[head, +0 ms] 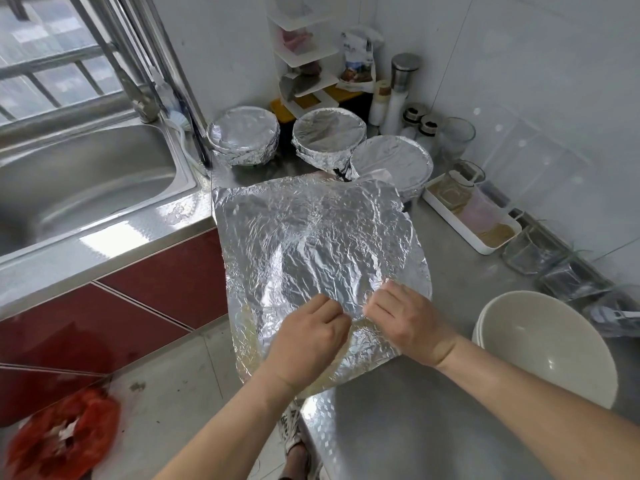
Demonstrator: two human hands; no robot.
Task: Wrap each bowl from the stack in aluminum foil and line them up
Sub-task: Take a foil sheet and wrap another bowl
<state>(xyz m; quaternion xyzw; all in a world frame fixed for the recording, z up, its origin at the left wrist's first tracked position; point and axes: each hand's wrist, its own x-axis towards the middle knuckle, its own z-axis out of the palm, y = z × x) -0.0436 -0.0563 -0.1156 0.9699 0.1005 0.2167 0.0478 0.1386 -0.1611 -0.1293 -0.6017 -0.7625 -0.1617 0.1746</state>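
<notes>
A foil sheet (318, 244) lies on the steel counter (398, 427), its left side overhanging the counter's edge. The left hand (308, 337) and right hand (408, 323) grip its near part, side by side. Behind it, three foil-wrapped bowls (329, 140) stand in a row. A stack of bowls (543, 344) sits near right, a tray (472, 216) farther right, and a sink (86, 181) to the left.

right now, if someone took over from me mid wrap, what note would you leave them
Left hand and right hand both pinch the near part of the foil sheet. The sheet is draped over a round shape, likely a bowl, at the counter edge.
Done: left wrapped bowl, middle wrapped bowl and right wrapped bowl stand in a row at the back.
Left: fold this sheet down, then wrap the stack of white bowls on the right.
</notes>
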